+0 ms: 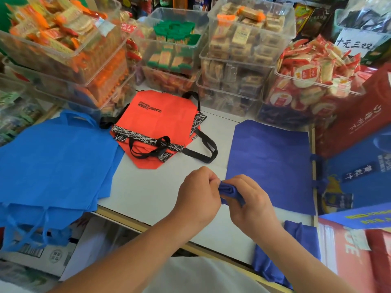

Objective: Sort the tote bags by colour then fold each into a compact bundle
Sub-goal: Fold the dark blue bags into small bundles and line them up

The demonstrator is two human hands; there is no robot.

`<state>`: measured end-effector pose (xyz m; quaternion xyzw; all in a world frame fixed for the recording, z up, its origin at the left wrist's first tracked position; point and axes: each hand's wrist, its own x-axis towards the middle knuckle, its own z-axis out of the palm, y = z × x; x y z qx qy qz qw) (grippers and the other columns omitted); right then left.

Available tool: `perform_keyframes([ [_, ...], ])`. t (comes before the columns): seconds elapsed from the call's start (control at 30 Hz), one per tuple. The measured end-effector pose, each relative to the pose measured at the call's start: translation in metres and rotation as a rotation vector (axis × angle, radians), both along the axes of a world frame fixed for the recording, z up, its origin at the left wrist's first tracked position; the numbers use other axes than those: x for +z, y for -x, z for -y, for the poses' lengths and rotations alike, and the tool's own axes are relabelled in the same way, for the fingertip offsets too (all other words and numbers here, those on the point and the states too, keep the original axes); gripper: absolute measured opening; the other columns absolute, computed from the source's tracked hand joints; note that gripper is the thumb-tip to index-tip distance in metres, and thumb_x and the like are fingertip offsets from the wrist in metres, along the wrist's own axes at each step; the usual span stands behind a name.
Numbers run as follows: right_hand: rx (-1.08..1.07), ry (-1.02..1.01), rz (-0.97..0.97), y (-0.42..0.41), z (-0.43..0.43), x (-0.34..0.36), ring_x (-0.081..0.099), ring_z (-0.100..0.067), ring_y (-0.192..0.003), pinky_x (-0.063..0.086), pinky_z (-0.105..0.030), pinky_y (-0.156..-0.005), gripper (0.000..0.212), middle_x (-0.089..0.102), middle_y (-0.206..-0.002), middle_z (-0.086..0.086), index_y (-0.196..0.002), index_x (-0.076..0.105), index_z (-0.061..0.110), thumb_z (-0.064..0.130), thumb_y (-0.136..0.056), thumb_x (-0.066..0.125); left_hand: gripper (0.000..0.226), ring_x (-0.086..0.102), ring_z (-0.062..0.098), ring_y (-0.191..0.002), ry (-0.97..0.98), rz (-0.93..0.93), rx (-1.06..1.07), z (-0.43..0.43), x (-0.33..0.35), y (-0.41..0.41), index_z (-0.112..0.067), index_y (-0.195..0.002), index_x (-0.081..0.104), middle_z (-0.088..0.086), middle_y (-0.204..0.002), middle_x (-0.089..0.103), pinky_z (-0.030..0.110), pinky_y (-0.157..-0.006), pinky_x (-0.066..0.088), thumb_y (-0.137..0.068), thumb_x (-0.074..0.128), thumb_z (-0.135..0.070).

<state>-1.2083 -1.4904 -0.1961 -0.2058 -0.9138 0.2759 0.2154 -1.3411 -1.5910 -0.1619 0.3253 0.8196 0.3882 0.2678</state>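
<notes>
Head view, single frame. Both hands are over the near part of the white counter [148, 197], close together. The left hand [198, 193] and right hand [251, 199] each have their fingers curled around a small dark-blue bundle [230, 192], which is gripped between them and held just above the counter surface. Only a narrow strip of the bundle shows between the fingers, so the fold count cannot be read. The light-blue tote bags [53, 161] lie stacked flat at the left, handles hanging over the near edge. The orange tote bags [156, 123], with black handles and patterned trim, are piled at centre rear. One dark-blue tote bag [270, 166] lies flat at the right. A crumpled dark-blue bag [296, 250] drapes over the near right edge. Clear tubs [239, 66] of packaged snacks line the back.
</notes>
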Motion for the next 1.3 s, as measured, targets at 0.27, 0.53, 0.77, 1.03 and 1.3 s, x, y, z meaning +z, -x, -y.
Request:
perform_keyframes([
  [0.27,-0.370,0.767,-0.023,0.018,0.018,0.011,0.072,-0.009,-0.089,0.058,-0.022,-0.070,0.022,0.076,-0.093,0.012,-0.107,0.068,0.029,0.015,-0.092,0.074,0.029,0.048,0.009,-0.117,-0.062,-0.134,-0.264,0.023,-0.021,0.048,-0.025,-0.129,0.063,-0.010,-0.126,0.051,0.025,-0.099,0.045,-0.100,0.059,-0.023],
  [0.53,-0.449,0.917,-0.054,0.025,0.027,0.019,0.074,-0.023,-0.098,0.061,-0.052,-0.086,0.016,0.077,-0.101,0.001,-0.109,0.070,0.029,0.017,-0.100,0.065,0.032,0.067,0.005,-0.104,-0.153,0.430,-0.254,0.022,-0.023,0.065,-0.025,-0.122,0.068,-0.014,-0.113,0.071,0.023,-0.091,0.057,-0.092,0.076,-0.020],
  [0.77,-0.525,0.932,-0.107,-0.001,0.023,0.016,0.073,-0.025,-0.096,0.060,-0.056,-0.086,0.013,0.077,-0.100,0.000,-0.107,0.071,0.028,0.023,-0.103,0.060,0.021,0.069,0.009,-0.102,-0.166,0.554,-0.232,-0.003,-0.021,0.024,-0.031,-0.113,0.070,-0.016,-0.106,0.072,0.029,-0.085,0.062,-0.094,0.073,-0.022],
  [1.03,-0.519,1.048,-0.146,-0.080,-0.028,0.005,0.073,-0.034,-0.100,0.058,-0.061,-0.089,0.014,0.076,-0.103,-0.011,-0.106,0.071,0.021,0.021,-0.105,0.057,0.030,0.070,0.004,-0.099,-0.094,0.577,-0.209,-0.055,-0.029,-0.046,-0.032,-0.115,0.070,-0.015,-0.107,0.073,0.024,-0.085,0.059,-0.087,0.081,-0.028],
  [1.3,-0.442,1.218,-0.027,-0.163,-0.068,-0.011,0.075,-0.025,-0.095,0.057,-0.027,-0.070,0.010,0.078,-0.100,-0.009,-0.104,0.073,0.012,0.015,-0.095,0.072,0.015,0.074,0.017,-0.094,-0.021,0.596,0.001,-0.074,-0.060,-0.133,-0.023,-0.104,0.071,-0.005,-0.096,0.078,0.038,-0.085,0.062,-0.091,0.076,-0.030],
])
